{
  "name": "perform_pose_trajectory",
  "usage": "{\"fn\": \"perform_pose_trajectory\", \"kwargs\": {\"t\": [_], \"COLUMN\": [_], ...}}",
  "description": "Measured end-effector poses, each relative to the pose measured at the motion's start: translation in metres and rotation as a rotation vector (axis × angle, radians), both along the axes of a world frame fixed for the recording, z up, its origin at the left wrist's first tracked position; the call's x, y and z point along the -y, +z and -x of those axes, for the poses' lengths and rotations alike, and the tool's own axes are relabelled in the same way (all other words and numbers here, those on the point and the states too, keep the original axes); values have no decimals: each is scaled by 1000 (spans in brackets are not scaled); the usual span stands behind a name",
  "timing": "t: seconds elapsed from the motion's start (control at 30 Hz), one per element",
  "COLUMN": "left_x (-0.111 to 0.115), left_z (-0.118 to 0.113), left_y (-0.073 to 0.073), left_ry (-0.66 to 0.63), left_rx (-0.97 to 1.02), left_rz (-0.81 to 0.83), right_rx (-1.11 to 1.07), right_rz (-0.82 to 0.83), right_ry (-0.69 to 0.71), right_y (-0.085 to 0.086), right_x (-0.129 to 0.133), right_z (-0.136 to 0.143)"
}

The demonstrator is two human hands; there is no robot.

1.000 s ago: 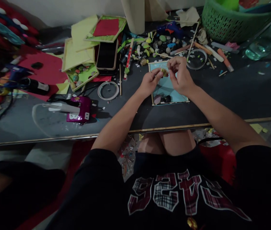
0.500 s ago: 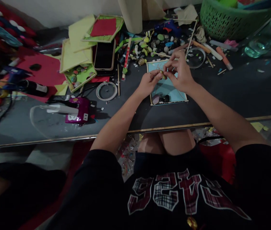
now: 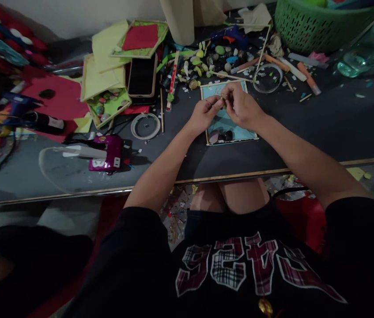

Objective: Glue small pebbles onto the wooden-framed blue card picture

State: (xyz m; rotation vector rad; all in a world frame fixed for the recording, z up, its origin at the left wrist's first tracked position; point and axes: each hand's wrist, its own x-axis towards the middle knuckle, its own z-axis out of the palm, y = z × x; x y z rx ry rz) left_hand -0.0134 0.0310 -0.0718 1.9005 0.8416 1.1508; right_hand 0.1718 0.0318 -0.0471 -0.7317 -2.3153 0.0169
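Pinching a little green-brown pebble [image 3: 223, 104] just above the middle of the picture, with left hand [image 3: 204, 114] thumb and finger clamped on it. Touching it with right hand [image 3: 242, 107] fingertips too; cannot tell how tightly. Can see a light-blue board [image 3: 221, 123] underneath, black pebbles [image 3: 228, 135] near its bottom edge, and a green basket [image 3: 319, 32] upper right.

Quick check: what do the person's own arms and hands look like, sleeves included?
The left hand and right hand wear no gloves, and no watch or bracelet shows. The forearms are bare below short, loose black sleeves. Any ring would be too small to make out.
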Motion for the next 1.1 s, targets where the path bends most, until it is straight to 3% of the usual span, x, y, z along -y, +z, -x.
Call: {"fn": "perform_pose_trajectory", "kwargs": {"t": [0.47, 0.7, 0.83, 0.97, 1.1], "left_x": [3, 2, 1, 0, 1], "left_z": [-7, -5, -4, -4, -4], "left_y": [1, 1, 0, -2, 0], "left_ry": [-2, 14, 33, 28, 26], "left_rx": [15, 30, 69, 77, 53], "left_rz": [16, 18, 40, 41, 25], "right_rx": [-52, -100, -290, -336, -372], "right_rz": [127, 41, 175, 349, 365], "right_ry": [-18, 30, 57, -40, -99], "right_y": [-9, -3, 9, 17, 18], "right_x": [-4, -2, 2, 8, 13], "right_z": [-3, 1, -1, -4, -5]}}
